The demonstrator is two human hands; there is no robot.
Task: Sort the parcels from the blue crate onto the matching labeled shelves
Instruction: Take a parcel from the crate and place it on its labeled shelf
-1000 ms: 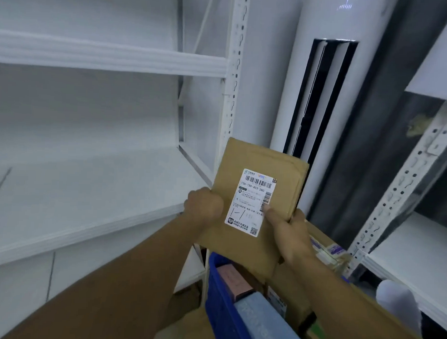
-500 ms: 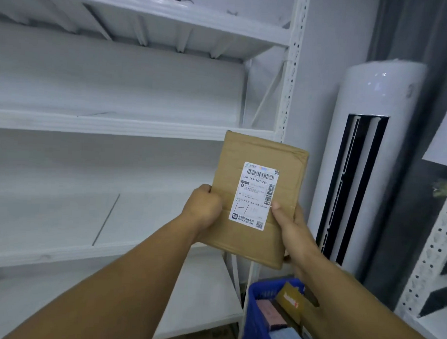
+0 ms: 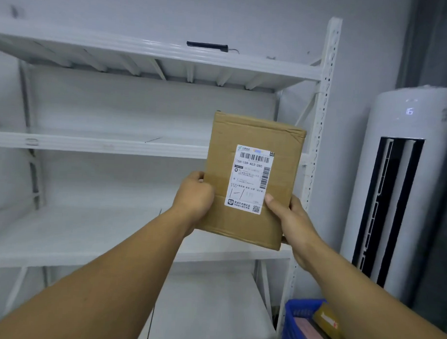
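A white metal shelf rack (image 3: 91, 145) fills the left and middle of the view, with four levels visible one above the other. A slim black object (image 3: 207, 45) lies on the top level, near its front edge.

The left hand (image 3: 195, 196) reaches forward in front of the rack and grips the left edge of the parcel (image 3: 249, 226) about halfway up. Its fingers curl around behind the cardboard and the back of the hand faces the camera. The parcel is a flat brown cardboard box held upright in the air in front of the rack's right end. It is tilted slightly clockwise, and its top overlaps the front edge of the second level from the top. A white shipping label (image 3: 251, 179) with barcodes and the line 15H-159-A03-280 covers the middle of its front face.

The right hand (image 3: 294, 222) clamps the lower right edge of the parcel. Its thumb (image 3: 272, 200) presses on the front just beside the label's lower right corner, and its fingers are hidden behind the box. The parcel touches no shelf.

Just behind the parcel's right edge stands the rack's perforated upright post (image 3: 323, 122). Low down, between that post and the right forearm, sits the blue crate (image 3: 297, 321), well below the held parcel. It holds a pinkish box (image 3: 306, 329) and, to the right of that, a yellow-brown parcel (image 3: 327, 322). The forearm covers the rest of the crate.

At the far right stands a tall white air conditioner (image 3: 399, 188) with dark vertical vents and a lit "16" near its top.
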